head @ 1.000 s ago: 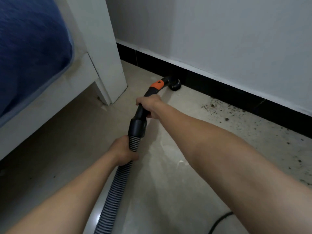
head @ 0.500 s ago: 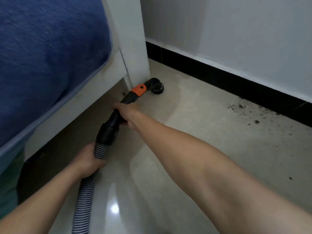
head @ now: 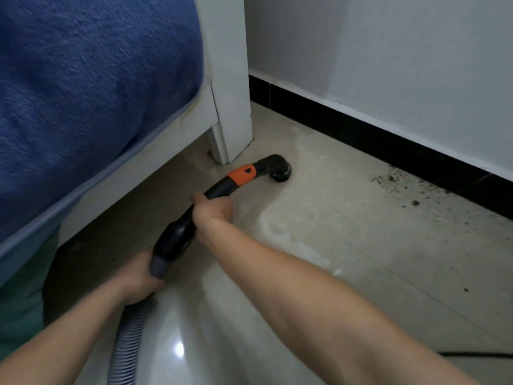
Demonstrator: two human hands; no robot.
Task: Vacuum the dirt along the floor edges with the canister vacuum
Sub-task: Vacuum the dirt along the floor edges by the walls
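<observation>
My right hand [head: 213, 209] grips the black vacuum handle [head: 194, 215] just below its orange collar [head: 242, 174]. The round black nozzle [head: 280, 169] points down at the beige floor, just right of the white bed leg [head: 231, 126]. My left hand [head: 140, 279] holds the ribbed grey hose [head: 126, 345] where it joins the handle. Dark dirt [head: 408, 190] lies scattered along the black baseboard [head: 347, 126] to the right, well apart from the nozzle.
A bed with a blue cover [head: 83, 93] and a white frame [head: 144, 159] overhangs the left side, with a dark gap beneath. The grey wall [head: 388, 51] rises behind the baseboard. A black cable [head: 477, 354] lies on the floor at the lower right.
The nozzle has left the baseboard and now sits near the bed leg. My view has shifted, so the bed fills more of the left. Both hands keep their holds.
</observation>
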